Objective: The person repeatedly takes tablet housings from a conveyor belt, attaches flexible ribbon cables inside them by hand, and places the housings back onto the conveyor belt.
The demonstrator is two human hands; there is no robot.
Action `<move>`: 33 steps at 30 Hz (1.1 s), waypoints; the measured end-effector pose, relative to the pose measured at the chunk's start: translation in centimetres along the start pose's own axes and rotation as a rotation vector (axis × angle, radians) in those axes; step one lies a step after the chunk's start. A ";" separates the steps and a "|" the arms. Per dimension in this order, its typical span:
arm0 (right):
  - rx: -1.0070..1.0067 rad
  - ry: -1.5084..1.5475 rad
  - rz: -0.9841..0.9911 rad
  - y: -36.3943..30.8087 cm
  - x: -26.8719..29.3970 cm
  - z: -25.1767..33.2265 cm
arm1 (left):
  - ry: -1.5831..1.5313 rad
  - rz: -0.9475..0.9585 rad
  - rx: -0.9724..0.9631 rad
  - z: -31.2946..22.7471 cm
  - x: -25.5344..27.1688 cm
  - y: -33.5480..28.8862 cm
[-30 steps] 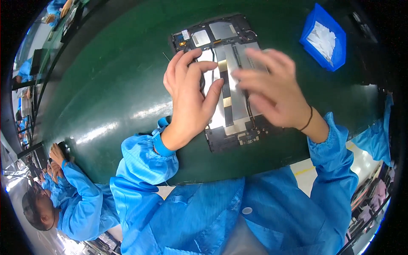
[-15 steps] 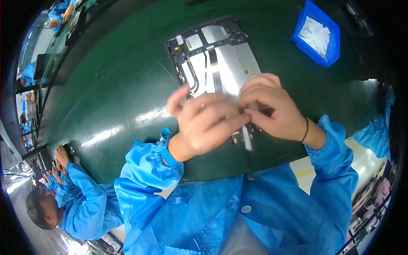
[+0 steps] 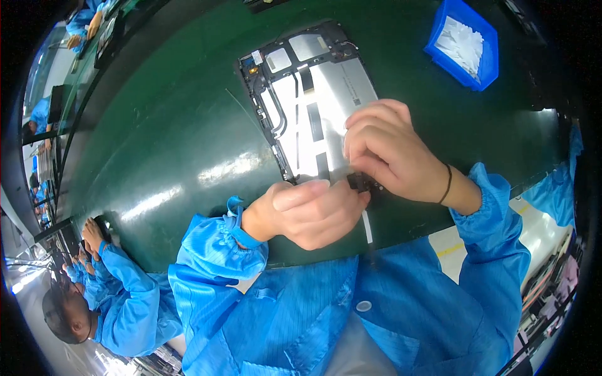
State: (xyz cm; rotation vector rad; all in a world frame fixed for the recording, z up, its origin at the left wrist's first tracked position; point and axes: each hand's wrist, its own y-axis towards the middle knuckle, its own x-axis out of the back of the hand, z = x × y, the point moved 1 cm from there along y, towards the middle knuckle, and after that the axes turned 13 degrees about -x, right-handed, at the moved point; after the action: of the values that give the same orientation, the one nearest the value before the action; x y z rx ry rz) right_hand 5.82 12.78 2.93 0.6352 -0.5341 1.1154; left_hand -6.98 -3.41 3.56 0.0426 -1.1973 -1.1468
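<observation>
An opened tablet-like device (image 3: 342, 84) lies on the green table, its silver battery plates, black cables and dark frame showing. My left hand (image 3: 320, 213) is closed over its near edge, fingers curled and pressed together. From its fingertips a narrow white strip (image 3: 368, 229) sticks out toward me; the strip's upper end is hidden. My right hand (image 3: 392, 150) is at the device's near right corner, thumb and fingers pinched together. Whatever lies between those fingers is hidden. A small dark part of the device (image 3: 359, 182) shows between the two hands.
At the far right stands a blue bin (image 3: 495, 62) holding white strips. A thin wire-like line (image 3: 241, 109) lies left of the device. Another person in a blue sleeve (image 3: 128, 276) works at the table's left end. The table's near edge runs along my blue coat (image 3: 301, 301).
My left hand has come down toward me and closed its fingers. More of the white strip shows below it. My right hand remains near the device's corner, and the whole view has shifted slightly.
</observation>
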 end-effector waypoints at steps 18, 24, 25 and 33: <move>-0.041 -0.548 -0.323 -1.3 5.6 -1.2 | -0.456 0.053 0.897 4.4 -2.9 0.1; 0.060 -0.362 -0.163 -4.0 0.4 2.4 | -0.475 0.059 0.887 4.4 -3.4 0.5; 0.058 -0.361 -0.171 -3.8 0.5 2.2 | -0.483 0.062 0.893 4.5 -3.5 0.4; 0.020 -0.340 -0.197 -3.8 0.2 1.9 | -0.449 0.062 0.860 4.4 -3.7 0.1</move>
State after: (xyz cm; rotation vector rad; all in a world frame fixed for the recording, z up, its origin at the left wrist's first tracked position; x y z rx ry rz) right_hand 9.31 10.42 3.69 0.8830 -0.7344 0.8317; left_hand -9.87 1.55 2.89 0.4127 -2.0106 -0.5217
